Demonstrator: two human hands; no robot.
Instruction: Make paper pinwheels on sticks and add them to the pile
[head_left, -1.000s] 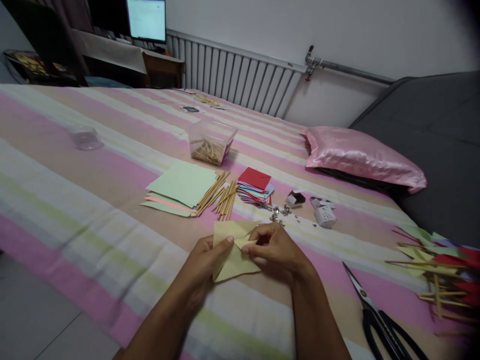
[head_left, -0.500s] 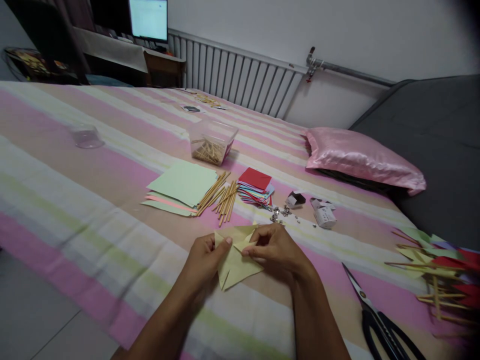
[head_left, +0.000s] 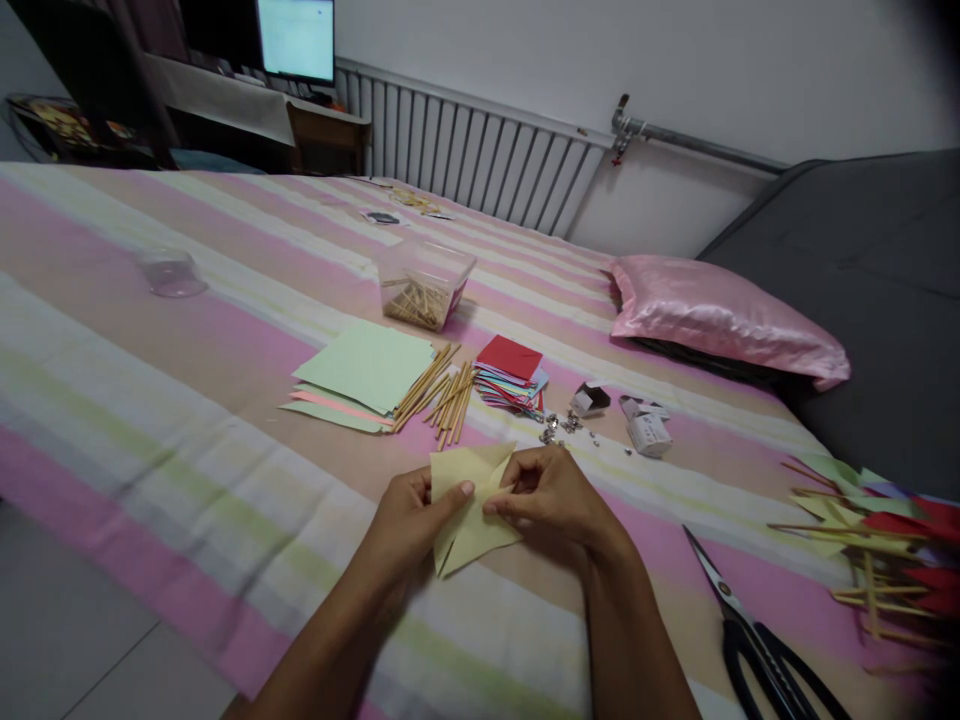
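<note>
Between my hands is a yellow sheet of paper (head_left: 472,540), with slits running in from its corners. My left hand (head_left: 420,515) grips its left side, thumb on top. My right hand (head_left: 544,495) pinches the paper's right part, the fingertips close to the sheet's middle. Just beyond lie thin wooden sticks (head_left: 452,405), a stack of pale green sheets (head_left: 367,365) and a pile of small coloured squares with a red one (head_left: 510,357) on top. Small metal fasteners (head_left: 553,428) are scattered right of the pile.
Black-handled scissors (head_left: 739,610) lie at right, near finished paper pinwheels (head_left: 877,530) on sticks. A clear box (head_left: 424,285) of sticks, small cartons (head_left: 649,433), a clear plastic lid (head_left: 171,272) and a pink pillow (head_left: 727,310) rest on the striped bedspread (head_left: 150,400).
The flap under my right fingers has unfolded back outward, and the sheet's upper right corner now stands out flat. My left thumb has shifted slightly right; both hands keep hold of the paper.
</note>
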